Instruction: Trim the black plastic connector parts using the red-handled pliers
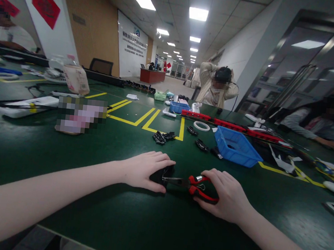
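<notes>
My left hand [147,172] is closed around a black part [161,175] low over the green table, partly covered by the fingers and thumb. From the right, my right hand [228,195] grips the red and black handles of needle-nose pliers [193,184]. The long metal jaws of the pliers point left and reach the black part; whether they are clamped on it I cannot tell. Beyond my hands lie several small black pieces [159,137] in loose groups.
A blue bin [236,146] stands right of the black pieces, with a white ring [202,126] nearby. Red strips [215,121] run behind it. At left are a phone [81,118], a white device [27,106] and a bottle [75,79]. Other people sit around the table.
</notes>
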A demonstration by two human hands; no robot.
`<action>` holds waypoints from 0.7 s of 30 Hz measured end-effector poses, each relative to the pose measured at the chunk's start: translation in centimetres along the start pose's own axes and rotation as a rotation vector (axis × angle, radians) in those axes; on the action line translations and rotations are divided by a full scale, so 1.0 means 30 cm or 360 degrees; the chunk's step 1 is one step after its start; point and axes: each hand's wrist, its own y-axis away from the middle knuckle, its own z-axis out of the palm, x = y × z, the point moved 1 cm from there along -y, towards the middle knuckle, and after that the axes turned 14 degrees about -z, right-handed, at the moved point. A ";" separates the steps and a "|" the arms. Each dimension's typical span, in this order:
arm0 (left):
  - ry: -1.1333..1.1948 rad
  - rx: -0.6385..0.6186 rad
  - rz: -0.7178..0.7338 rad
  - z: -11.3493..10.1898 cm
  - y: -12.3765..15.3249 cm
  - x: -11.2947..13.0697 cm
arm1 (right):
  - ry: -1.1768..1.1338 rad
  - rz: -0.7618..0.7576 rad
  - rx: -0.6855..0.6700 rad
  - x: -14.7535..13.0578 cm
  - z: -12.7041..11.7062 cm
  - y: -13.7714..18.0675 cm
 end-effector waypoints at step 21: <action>-0.0059 0.0094 -0.0092 0.000 0.002 0.006 | -0.0445 0.0347 -0.0142 -0.009 0.010 0.002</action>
